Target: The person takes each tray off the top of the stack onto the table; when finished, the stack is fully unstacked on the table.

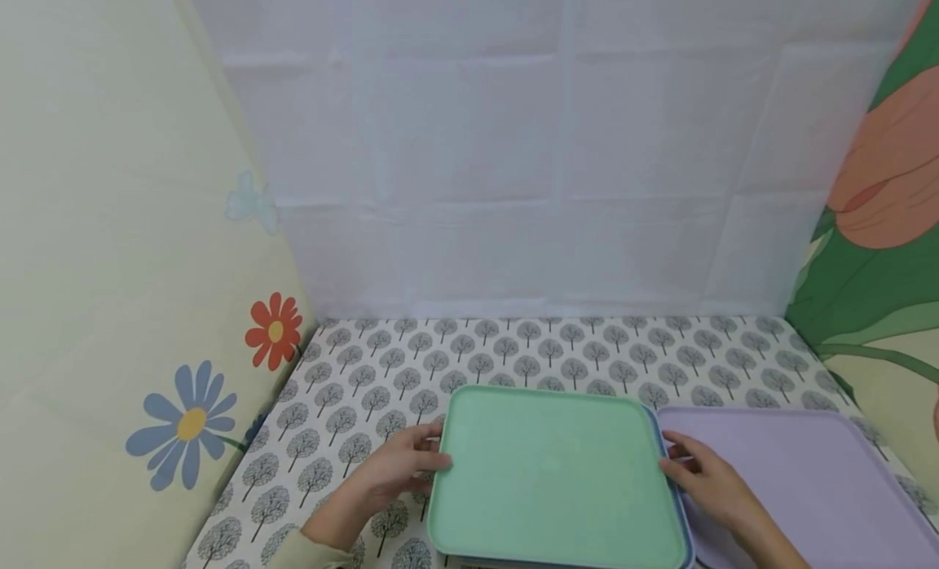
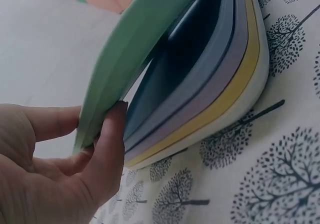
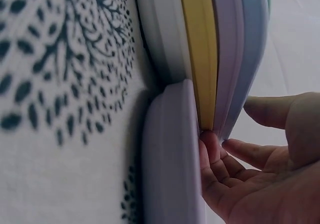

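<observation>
A light green tray (image 1: 550,471) lies uppermost on a stack of rectangular trays. My left hand (image 1: 403,463) pinches its left edge, thumb on one side and fingers on the other. In the left wrist view this edge is raised, leaving a gap above the blue tray (image 2: 215,54). Beneath come a purple tray (image 2: 220,76), a yellow tray (image 2: 220,101) and a white tray (image 2: 232,116). At the stack's right edge, my right hand (image 1: 707,483) has its thumb at the upper rim and bent fingertips against the edges of the lower trays.
Another purple tray (image 1: 792,479) lies right of the stack, its left side close against it. The tabletop cloth (image 1: 411,381) has a tree print. A white sheet (image 1: 513,145) hangs behind, with flower-printed sheets (image 1: 110,267) at both sides.
</observation>
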A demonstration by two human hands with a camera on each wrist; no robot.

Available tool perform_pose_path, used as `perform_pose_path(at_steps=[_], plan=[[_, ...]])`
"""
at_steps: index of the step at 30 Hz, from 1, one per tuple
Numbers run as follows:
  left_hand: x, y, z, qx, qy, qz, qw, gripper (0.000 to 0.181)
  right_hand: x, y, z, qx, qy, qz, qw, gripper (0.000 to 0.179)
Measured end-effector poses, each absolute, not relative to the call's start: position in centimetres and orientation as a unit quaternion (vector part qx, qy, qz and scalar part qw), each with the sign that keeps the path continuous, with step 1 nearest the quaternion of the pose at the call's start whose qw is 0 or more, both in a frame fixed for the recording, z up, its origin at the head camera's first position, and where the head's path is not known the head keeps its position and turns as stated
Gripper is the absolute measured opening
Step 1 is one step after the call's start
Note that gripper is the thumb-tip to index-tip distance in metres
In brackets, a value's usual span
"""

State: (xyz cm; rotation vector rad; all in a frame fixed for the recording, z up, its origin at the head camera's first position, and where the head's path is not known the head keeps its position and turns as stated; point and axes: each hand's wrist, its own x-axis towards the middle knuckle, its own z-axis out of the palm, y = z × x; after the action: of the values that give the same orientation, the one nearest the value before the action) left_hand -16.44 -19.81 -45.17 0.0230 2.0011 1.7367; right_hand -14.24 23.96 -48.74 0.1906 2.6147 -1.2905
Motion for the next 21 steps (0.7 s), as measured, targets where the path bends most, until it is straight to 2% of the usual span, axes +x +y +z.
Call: perform_pose_path(at_steps=[6,21], plan=[[-16.3,-21.2,-45.6,-0.009,0.711,0.651,0.267,0.072,-13.9,24.0,-48.8,0.048,0.895,-0.433,0.093,0.063],[-15.7,-25.7,-44.1,0.002,0.725,0.643,0.245,0.074,-14.0,23.8,-48.7,0.052,0.892,-0.44,0.093,0.064]])
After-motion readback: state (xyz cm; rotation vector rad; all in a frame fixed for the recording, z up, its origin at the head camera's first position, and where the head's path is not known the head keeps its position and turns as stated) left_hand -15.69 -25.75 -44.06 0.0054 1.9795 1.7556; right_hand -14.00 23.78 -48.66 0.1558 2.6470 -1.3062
